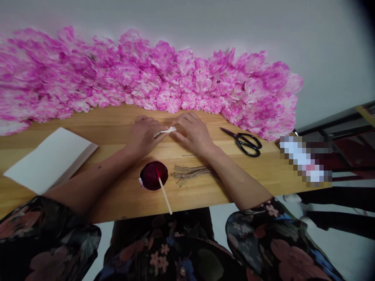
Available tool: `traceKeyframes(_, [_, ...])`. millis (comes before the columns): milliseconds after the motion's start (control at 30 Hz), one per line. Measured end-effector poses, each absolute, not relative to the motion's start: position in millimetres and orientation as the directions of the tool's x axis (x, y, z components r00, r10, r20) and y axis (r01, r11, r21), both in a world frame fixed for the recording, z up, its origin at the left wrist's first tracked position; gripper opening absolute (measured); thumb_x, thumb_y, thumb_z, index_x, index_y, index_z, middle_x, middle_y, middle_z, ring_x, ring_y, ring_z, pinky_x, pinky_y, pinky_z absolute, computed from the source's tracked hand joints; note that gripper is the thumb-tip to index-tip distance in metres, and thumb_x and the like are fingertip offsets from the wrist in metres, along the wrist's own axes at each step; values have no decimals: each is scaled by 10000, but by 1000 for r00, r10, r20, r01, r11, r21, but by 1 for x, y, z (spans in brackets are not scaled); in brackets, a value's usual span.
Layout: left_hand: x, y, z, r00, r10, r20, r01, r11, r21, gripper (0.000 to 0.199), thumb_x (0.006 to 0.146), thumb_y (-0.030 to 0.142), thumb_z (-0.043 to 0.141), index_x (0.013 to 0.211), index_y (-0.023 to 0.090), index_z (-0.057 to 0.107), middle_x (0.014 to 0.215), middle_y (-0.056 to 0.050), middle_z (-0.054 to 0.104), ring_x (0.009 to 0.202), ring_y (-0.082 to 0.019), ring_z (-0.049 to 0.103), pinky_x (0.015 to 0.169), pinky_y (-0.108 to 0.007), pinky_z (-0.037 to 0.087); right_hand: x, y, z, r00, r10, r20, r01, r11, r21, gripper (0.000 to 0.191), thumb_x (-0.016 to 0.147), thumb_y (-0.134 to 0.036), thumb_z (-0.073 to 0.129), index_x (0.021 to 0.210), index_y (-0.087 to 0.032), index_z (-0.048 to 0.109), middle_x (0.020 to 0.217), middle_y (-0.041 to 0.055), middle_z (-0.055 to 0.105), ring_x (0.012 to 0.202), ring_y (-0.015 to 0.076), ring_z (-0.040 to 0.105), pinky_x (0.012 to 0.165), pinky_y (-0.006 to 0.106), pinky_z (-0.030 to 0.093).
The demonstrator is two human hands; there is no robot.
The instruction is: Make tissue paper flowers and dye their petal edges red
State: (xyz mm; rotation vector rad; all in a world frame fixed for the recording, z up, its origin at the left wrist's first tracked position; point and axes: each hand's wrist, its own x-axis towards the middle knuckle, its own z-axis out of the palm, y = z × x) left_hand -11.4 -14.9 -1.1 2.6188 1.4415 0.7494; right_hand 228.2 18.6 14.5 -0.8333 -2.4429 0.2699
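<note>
My left hand (143, 134) and my right hand (193, 132) meet over the wooden table, fingers pinched from both sides on a small, narrow strip of white paper (169, 130). The paper looks folded or gathered; the fingers hide part of it. Nearer to me is a small bowl of dark red liquid (149, 177), with a pale wooden stick (166, 197) leaning out over its rim. Right of the bowl lies a bundle of thin brown twig-like stems (190, 171), partly under my right forearm. Black-handled scissors (247, 143) lie to the right of my right hand.
A stack of white paper sheets (52, 156) lies at the left of the table (117, 199). Pink and white paper flowers (175, 74) are massed along the back by the wall. A blurred-out object (303, 160) sits at the right edge; beyond it are a person's dark-trousered legs (336, 218).
</note>
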Motion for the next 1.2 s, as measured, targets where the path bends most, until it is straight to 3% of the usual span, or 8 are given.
traceKeyframes(133, [-11, -14, -2, 439, 825, 357, 780, -547, 304, 281, 1158, 376, 584, 1171, 262, 839, 1098, -57, 852, 1033, -271, 725, 985, -456, 419, 229, 21, 12, -689, 568, 450, 471, 823, -316, 275, 1138, -388, 598, 1281, -209, 750, 1283, 124, 792, 1202, 315, 633, 1053, 494, 494])
traceKeyframes(300, [-11, -14, 1, 442, 840, 316, 799, -528, 286, 244, 1139, 349, 598, 1130, 284, 834, 1043, -40, 840, 1019, -280, 721, 990, -476, 430, 229, 22, 11, -701, 561, 440, 471, 828, -304, 310, 1158, -405, 559, 1291, -231, 778, 1246, 106, 817, 1208, 311, 637, 1040, 488, 492])
traceKeyframes(667, [-13, -13, 1, 423, 842, 336, 799, -521, 300, 262, 1145, 357, 592, 1070, 248, 817, 1017, -60, 821, 1041, -279, 713, 1012, -481, 435, 233, 23, 11, -677, 586, 445, 542, 806, -236, 262, 1145, -384, 591, 1072, -204, 768, 1058, 98, 790, 1053, 292, 642, 942, 448, 456])
traceKeyframes(867, [-13, -10, -5, 463, 806, 369, 787, -565, 248, 261, 1149, 381, 606, 1123, 264, 838, 1030, -61, 833, 998, -278, 706, 962, -467, 431, 234, 21, 15, -701, 558, 444, 484, 830, -278, 459, 1131, -567, 594, 1401, -223, 734, 1325, 132, 786, 1247, 323, 653, 1076, 487, 479])
traceKeyframes(1033, [-11, -12, -2, 446, 823, 352, 779, -551, 301, 306, 1153, 392, 566, 1089, 267, 838, 1007, -56, 829, 1001, -264, 706, 978, -460, 436, 229, 22, 9, -700, 577, 422, 501, 817, -286, 402, 1174, -482, 526, 1281, -226, 817, 1145, 108, 829, 1079, 282, 683, 1007, 456, 482])
traceKeyframes(1200, [-16, -8, -4, 347, 875, 338, 806, -462, 370, 408, 1155, 471, 518, 1117, 241, 853, 938, -80, 809, 953, -277, 700, 915, -452, 441, 239, 26, 12, -641, 646, 415, 553, 763, -335, 306, 1154, -346, 568, 1264, -240, 833, 1093, 105, 798, 1040, 287, 656, 977, 465, 494])
